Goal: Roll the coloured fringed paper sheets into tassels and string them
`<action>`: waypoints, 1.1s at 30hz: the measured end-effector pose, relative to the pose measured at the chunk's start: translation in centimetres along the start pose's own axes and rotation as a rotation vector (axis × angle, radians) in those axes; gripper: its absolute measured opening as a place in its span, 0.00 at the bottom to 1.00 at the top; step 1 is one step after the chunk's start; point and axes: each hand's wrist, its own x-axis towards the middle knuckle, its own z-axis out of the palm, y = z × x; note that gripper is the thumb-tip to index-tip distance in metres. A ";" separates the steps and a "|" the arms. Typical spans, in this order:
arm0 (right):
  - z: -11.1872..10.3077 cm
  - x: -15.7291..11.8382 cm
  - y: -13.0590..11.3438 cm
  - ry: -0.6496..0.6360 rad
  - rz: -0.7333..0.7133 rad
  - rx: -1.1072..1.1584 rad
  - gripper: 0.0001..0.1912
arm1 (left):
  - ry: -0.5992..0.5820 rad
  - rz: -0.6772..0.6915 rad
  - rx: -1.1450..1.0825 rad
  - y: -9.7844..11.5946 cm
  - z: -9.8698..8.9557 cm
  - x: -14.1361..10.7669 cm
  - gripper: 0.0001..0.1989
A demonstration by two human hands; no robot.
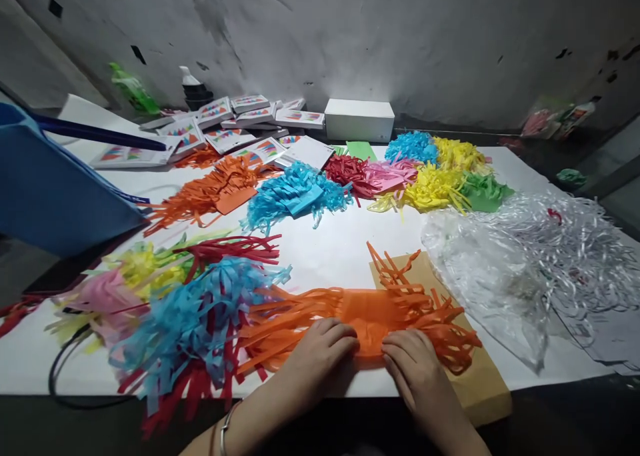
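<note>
An orange tissue paper tassel sheet [373, 313] lies spread near the front edge of the table, its cut strips fanning out left and right from an uncut middle band. My left hand [323, 349] holds the near edge of that band on its left side, fingers curled together. On the right side of the same edge, my right hand [413, 359] grips with bent fingers. Both thumbs are hidden below. Under the tassel's right part shows brown cardboard [485, 369]. A blue tissue tassel pile [200, 309] with red strips lies left of my left hand.
Orange [215, 189], blue [300, 193], red, pink, yellow and green tassels line the back. Printed boxes [215, 113] and a white box [359, 119] stand behind. Clear plastic bag [490, 276] and shiny strips [580, 249] lie right; a blue bin-like object [55, 183] rises left.
</note>
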 end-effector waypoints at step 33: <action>1.5 3.9 0.6 -0.076 -0.168 -0.362 0.13 | -0.093 -0.490 0.242 -0.8 -2.1 7.2 0.11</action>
